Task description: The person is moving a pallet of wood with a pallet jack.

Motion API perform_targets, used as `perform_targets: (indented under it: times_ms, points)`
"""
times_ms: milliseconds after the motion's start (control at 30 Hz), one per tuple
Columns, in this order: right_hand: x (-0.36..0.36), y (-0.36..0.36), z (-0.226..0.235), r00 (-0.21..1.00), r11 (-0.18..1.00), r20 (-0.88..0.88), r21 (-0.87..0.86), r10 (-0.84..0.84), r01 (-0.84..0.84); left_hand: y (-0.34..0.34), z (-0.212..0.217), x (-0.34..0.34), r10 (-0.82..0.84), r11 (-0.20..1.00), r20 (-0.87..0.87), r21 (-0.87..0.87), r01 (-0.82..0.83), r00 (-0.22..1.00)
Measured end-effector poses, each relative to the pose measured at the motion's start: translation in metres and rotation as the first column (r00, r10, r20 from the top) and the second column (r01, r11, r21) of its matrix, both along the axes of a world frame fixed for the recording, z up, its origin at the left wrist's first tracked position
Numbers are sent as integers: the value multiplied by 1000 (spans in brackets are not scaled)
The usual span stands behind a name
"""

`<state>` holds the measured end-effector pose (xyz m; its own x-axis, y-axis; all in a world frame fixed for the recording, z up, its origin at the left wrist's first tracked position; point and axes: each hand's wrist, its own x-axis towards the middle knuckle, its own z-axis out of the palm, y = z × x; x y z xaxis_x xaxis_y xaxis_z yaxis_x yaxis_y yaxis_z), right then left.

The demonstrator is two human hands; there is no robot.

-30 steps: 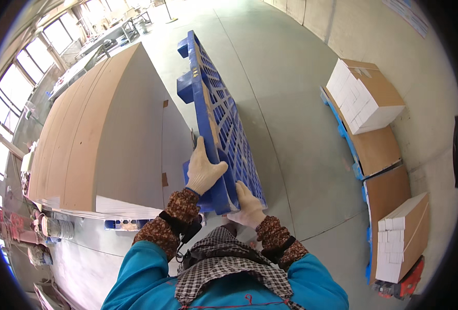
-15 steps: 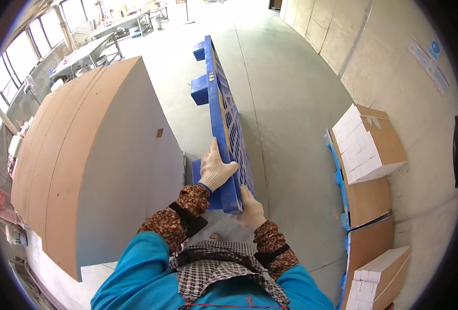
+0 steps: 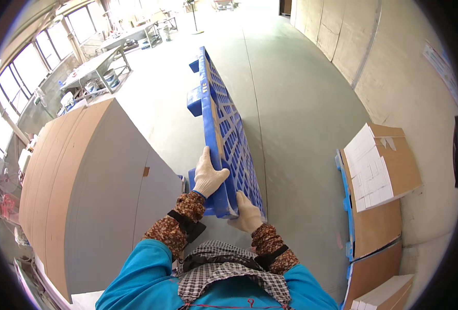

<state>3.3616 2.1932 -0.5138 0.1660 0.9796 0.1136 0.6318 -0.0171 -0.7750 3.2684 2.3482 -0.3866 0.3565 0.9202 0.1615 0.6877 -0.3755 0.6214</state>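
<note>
A blue plastic pallet [image 3: 234, 132] stands on its edge in front of me, its lattice deck facing right and its block feet facing left. My left hand [image 3: 209, 175], in a white knit glove, grips its upper edge with the fingers over the left side. Closer to me, my right hand [image 3: 247, 213], gloved alike, is closed round the near corner, thumb on top. Part of its fingers are hidden under the pallet's edge.
On the left stands a tall stack of large cardboard sheets [image 3: 105, 191]. To the right, by the wall, bundles of folded white cartons [image 3: 368, 168] lie over brown cardboard on a blue pallet [image 3: 346, 199]. Worktables [image 3: 97, 67] line the windows at the far left.
The pallet's far end has dropped lower in view and more of its lattice face shows. Both hands keep their grip. The sheet stack and cartons sit lower in view.
</note>
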Motion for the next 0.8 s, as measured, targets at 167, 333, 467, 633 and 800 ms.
perform_targets:
  times_ms: [167, 333, 467, 633, 800]
  points:
    - [-18, 6, -13, 999, 1000, 50, -8, 17, -17, 2, -10, -23, 28, 1000, 5, 3, -28, 1000]
    - [-12, 7, -14, 994, 997, 96, -50, 59, -54, -1, -17, -29, 66, 998, 45, -25, -65, 997]
    - [5, 17, -30, 983, 996, 160, 13, 84, -88, 4, -36, -33, 85, 991, 186, -114, -65, 979]
    - [-1, 16, -81, 960, 986, 247, -134, 133, -102, 32, -85, -41, 294, 822, 374, -569, -32, 879]
    - [65, 27, -126, 966, 928, 237, -371, 105, -10, 125, -239, -31, -95, 914, 151, -379, 146, 984]
